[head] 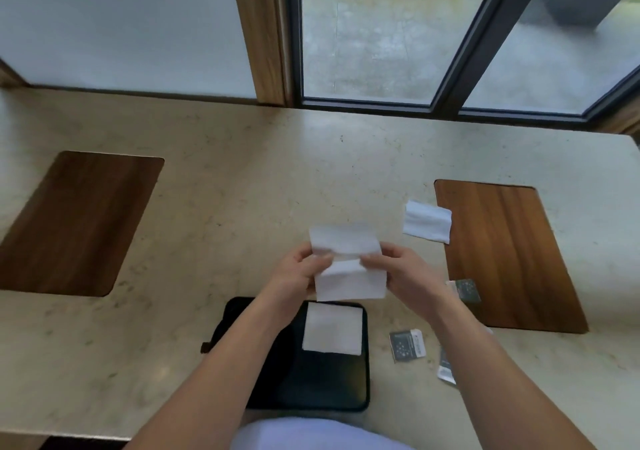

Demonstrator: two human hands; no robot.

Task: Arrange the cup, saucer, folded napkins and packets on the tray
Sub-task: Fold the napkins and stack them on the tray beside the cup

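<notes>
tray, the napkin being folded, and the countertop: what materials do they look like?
Tray: looks like black plastic or leatherette with a semi-gloss sheen and rounded corners; cannot tell which.
Napkin, held by the left hand and right hand: thin matte white paper, going by its sharp creases.
Countertop: polished beige stone or a stone-look surface, with faint veining and soft reflections.

Two bare forearms reach into view from the bottom edge, with no sleeves, watch, bracelets or rings showing on them. The left hand (296, 273) and the right hand (403, 273) are uncovered, without gloves. At the very bottom, between the arms, a rounded patch of pale lavender-white clothing (311, 435) shows; its cut and any markings are too blurred to tell.
</notes>
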